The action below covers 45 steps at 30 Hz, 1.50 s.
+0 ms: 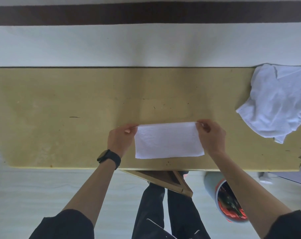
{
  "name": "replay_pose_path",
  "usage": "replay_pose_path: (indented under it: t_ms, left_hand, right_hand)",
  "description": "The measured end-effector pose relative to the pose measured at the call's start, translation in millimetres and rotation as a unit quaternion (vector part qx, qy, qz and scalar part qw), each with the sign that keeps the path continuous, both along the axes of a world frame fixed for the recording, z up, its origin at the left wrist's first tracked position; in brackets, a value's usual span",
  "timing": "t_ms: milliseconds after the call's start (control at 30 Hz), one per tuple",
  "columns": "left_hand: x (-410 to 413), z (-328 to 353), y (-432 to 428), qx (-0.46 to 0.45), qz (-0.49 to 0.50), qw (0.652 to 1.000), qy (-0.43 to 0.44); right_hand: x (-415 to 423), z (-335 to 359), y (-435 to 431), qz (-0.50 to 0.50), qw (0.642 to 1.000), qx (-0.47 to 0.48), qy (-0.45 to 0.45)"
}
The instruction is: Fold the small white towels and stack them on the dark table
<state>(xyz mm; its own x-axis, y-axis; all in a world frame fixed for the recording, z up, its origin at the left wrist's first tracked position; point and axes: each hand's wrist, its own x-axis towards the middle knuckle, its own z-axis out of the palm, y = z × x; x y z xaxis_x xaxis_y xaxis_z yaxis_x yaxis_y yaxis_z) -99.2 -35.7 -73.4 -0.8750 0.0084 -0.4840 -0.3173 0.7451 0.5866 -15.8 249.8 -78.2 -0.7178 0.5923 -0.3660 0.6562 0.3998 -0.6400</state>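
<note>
A small white towel [168,141] lies folded into a flat rectangle near the front edge of the tan table [77,109]. My left hand [120,139] pinches its far left corner, with a black watch on that wrist. My right hand [211,135] pinches the far right corner. The far edge looks like the fold line. A crumpled heap of white towels [277,102] sits at the table's right end, well apart from both hands.
A white wall with a dark band rises behind the table. Below the front edge are a wooden bracket [165,181], my dark trouser legs and a bin [227,202] holding red and green rubbish at the right.
</note>
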Motion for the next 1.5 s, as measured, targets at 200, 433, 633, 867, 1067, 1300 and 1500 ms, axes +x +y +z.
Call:
replay_pose_path:
  t_ms: [200, 433, 633, 867, 1067, 1300, 1500]
  left_hand:
    - [-9.2, -1.0, 3.4, -0.041, -0.045, 0.998, -0.005]
    - [-16.4, 1.3, 11.0, -0.112, -0.107, 0.988, -0.02]
    - [-8.8, -2.3, 21.4, -0.13, -0.219, 0.961, 0.107]
    - [-6.8, -18.3, 42.6, -0.096, -0.264, 0.942, 0.182]
    - [-11.8, -21.1, 45.3, -0.113, -0.288, 0.93, 0.201]
    - [-12.7, -25.9, 48.2, -0.157, -0.312, 0.906, 0.238]
    - [-7.9, -28.5, 46.1, -0.167, -0.327, 0.888, 0.276]
  right_hand:
    - [-7.7, 1.0, -2.2, -0.012, 1.0, -0.007, -0.006]
    - [-3.6, -4.9, -1.9, 0.034, 0.998, 0.054, -0.004]
    - [-3.2, -12.0, -16.2, 0.17, 0.956, 0.236, 0.026]
    - [-16.7, -23.2, -37.7, 0.257, 0.944, 0.204, 0.04]
    - [-21.0, -23.5, -39.0, 0.26, 0.941, 0.215, 0.02]
    - [-24.7, -26.9, -42.5, 0.266, 0.928, 0.259, 0.031]
    - [-14.9, -18.3, -49.0, 0.21, 0.938, 0.269, 0.058]
